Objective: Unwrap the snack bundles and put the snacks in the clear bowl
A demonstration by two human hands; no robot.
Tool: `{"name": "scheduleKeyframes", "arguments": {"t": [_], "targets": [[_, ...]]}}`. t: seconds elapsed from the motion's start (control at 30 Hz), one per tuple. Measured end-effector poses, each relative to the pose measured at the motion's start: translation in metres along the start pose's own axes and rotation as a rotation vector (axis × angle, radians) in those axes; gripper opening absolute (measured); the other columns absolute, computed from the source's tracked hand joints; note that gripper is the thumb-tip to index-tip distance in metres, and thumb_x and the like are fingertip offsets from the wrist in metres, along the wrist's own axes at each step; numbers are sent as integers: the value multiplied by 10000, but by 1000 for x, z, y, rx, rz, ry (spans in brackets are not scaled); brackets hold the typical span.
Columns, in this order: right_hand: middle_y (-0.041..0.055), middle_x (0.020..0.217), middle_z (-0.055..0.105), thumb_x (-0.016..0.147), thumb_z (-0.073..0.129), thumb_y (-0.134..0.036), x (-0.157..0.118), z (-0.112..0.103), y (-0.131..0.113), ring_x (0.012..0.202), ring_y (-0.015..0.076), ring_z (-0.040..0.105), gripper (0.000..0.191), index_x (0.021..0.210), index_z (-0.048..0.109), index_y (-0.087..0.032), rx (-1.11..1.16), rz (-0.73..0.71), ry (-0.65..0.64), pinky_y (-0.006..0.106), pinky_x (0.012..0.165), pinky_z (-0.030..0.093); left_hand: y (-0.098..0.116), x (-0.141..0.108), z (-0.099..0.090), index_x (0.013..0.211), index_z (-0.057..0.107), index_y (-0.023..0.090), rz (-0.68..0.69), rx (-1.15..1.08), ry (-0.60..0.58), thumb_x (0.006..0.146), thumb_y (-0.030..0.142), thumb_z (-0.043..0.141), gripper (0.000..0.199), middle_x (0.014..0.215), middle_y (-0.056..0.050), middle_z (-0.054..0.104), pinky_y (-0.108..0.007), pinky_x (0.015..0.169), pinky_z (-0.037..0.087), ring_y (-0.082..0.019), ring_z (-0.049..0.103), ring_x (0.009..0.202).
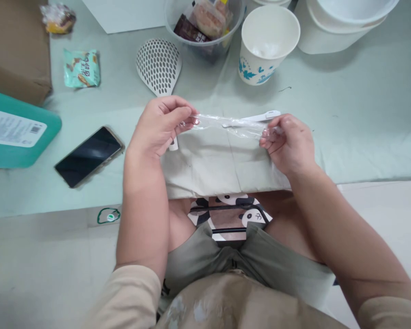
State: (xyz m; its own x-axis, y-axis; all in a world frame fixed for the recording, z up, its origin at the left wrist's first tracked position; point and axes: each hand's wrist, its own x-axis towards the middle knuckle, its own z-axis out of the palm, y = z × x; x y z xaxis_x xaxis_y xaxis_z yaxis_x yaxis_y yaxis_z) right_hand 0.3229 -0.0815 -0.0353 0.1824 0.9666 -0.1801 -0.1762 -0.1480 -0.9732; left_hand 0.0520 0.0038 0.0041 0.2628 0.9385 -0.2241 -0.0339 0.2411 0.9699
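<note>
Stretched between my two hands is a thin clear plastic wrapper [238, 126], held above the front part of the table. My left hand [164, 122] pinches one end of it between thumb and fingers. At the other end, my right hand [289, 139] grips it with curled fingers. Behind the film lies a white, slim plastic tool [265, 116], partly covered by my right fingers; its exact kind is unclear. A white slotted skimmer [160, 64] rests under my left hand, which hides the middle of its handle.
A phone [89, 156] lies left of my left arm, near a green container [20, 130]. Farther back are a small turquoise snack packet [81, 68], a clear tub [222, 43] of snacks, a patterned paper cup [270, 43] and stacked white bowls [342, 36]. The table's front edge [373, 179] runs before my lap.
</note>
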Motion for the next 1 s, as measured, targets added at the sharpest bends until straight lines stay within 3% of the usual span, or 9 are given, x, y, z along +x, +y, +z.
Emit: {"name": "scheduleKeyframes", "arguments": {"t": [0.1, 0.23, 0.37, 0.57, 0.73, 0.93, 1.0], "targets": [[-26, 711, 631, 823, 795, -416, -1, 3, 4, 612, 125, 639, 238, 926, 634, -274, -31, -27, 71, 279, 577, 573, -1, 0, 1, 847, 676, 180, 33, 26, 12, 812, 5, 711, 182, 758, 19, 698, -275, 708, 544, -87, 641, 682], [-1, 742, 648, 816, 772, -267, -2, 5, 7, 687, 145, 662, 111, 851, 667, -253, -71, -55, 98, 302, 624, 586, 1, -1, 4, 810, 682, 181, 41, 48, 37, 726, -49, 714, 247, 778, 11, 710, -266, 692, 539, -106, 663, 732], [-14, 757, 623, 772, 767, -193, -2, 4, 9, 687, 123, 631, 125, 805, 656, -241, -92, -96, 108, 295, 667, 577, 3, -2, 7, 768, 697, 177, 1, -10, 67, 772, 19, 713, 158, 739, 15, 690, -260, 667, 536, -90, 634, 700], [-15, 883, 661, 732, 812, -169, 1, -3, 14, 703, 114, 583, 219, 871, 669, -259, -138, -134, 87, 289, 671, 556, -2, 0, 3, 766, 722, 194, 74, 53, 74, 671, -53, 766, 268, 799, 38, 723, -254, 709, 509, -91, 661, 777], [14, 921, 689, 782, 792, -200, -2, 0, 10, 753, 133, 622, 194, 949, 709, -251, -150, -62, -8, 272, 612, 541, -3, -1, 1, 799, 699, 176, 89, 21, 44, 663, 66, 862, 239, 837, 19, 700, -259, 740, 512, -117, 692, 830], [-17, 725, 647, 718, 844, -233, -8, 7, -1, 562, 92, 506, 193, 867, 720, -235, -119, 56, -69, 230, 457, 403, -7, 4, -5, 868, 658, 197, 140, -3, -24, 552, 335, 1038, 514, 912, 43, 697, -311, 856, 527, -134, 698, 896], [-30, 685, 621, 691, 869, -267, -7, 8, -3, 543, 84, 500, 224, 837, 702, -235, -38, 79, -58, 225, 467, 416, -8, 6, -8, 897, 631, 209, 181, -10, -10, 541, 405, 1046, 581, 929, 58, 690, -304, 884, 522, -125, 683, 934]]}}
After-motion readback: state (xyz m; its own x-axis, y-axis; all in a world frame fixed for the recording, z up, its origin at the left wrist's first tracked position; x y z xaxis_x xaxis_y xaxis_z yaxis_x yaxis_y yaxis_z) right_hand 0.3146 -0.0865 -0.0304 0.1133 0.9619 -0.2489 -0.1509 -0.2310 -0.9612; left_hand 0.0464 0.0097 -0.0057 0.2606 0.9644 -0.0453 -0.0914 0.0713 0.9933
